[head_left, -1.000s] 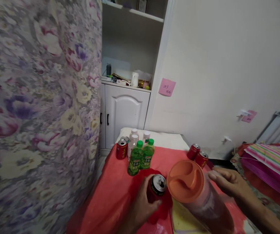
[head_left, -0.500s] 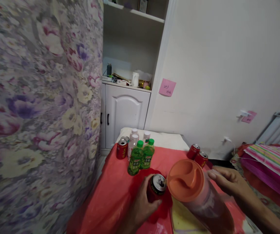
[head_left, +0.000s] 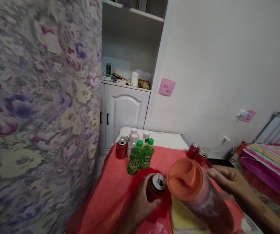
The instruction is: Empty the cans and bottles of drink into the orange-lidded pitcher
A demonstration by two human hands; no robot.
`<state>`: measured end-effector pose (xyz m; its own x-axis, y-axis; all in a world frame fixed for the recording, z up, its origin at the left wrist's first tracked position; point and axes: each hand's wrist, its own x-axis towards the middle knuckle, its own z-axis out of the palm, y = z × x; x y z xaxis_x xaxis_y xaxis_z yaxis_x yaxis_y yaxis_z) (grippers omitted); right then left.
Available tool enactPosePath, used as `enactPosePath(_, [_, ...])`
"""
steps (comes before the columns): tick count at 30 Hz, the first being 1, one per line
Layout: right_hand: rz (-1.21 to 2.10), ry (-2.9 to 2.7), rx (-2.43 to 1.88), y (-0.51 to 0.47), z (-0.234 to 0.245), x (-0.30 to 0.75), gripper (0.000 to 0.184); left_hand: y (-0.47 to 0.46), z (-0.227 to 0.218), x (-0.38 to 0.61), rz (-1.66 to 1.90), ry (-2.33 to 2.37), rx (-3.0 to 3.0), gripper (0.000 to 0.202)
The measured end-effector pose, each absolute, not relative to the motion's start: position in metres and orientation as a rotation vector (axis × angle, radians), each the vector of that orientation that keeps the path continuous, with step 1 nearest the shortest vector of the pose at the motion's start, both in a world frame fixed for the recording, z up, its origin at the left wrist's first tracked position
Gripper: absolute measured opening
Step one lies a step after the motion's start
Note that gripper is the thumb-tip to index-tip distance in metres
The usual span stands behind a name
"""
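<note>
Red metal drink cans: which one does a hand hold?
The red metal can gripped by the left hand, beside the round orange plastic lid; no hand touches the other cans.

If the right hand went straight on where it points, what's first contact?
The orange-lidded pitcher, which the right hand appears to hold. Past that, roughly in line, probably the can in the left hand, though depth is unclear.
</note>
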<state>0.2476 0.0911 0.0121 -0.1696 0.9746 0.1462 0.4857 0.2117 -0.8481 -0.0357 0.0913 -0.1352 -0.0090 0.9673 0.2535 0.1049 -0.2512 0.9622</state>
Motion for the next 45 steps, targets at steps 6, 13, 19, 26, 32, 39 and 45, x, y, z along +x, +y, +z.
enactPosePath(6, [0.862, -1.749, -1.359, 0.090, 0.014, 0.245, 0.056, 0.092, -0.136, -0.035, 1.360, 1.180, 1.446, 0.075])
enactPosePath(13, [0.884, -1.739, -1.363, 0.090, 0.015, 0.243, 0.056, 0.090, -0.136, -0.036, 1.367, 1.170, 1.428, 0.075])
enactPosePath(19, [0.829, -1.752, -1.377, 0.089, 0.015, 0.244, 0.056, 0.091, -0.136, -0.036, 1.358, 1.177, 1.435, 0.075])
enactPosePath(26, [0.824, -1.758, -1.382, 0.089, 0.017, 0.243, 0.058, 0.090, -0.133, -0.037, 1.363, 1.183, 1.419, 0.075])
enactPosePath(32, [0.816, -1.760, -1.379, 0.090, 0.019, 0.242, 0.059, 0.090, -0.135, -0.036, 1.353, 1.176, 1.421, 0.076])
enactPosePath(39, [0.826, -1.746, -1.380, 0.089, 0.021, 0.240, 0.061, 0.092, -0.138, -0.037, 1.361, 1.175, 1.438, 0.074])
enactPosePath(45, [0.831, -1.766, -1.364, 0.089, 0.025, 0.239, 0.058, 0.092, -0.139, -0.037, 1.385, 1.178, 1.432, 0.077])
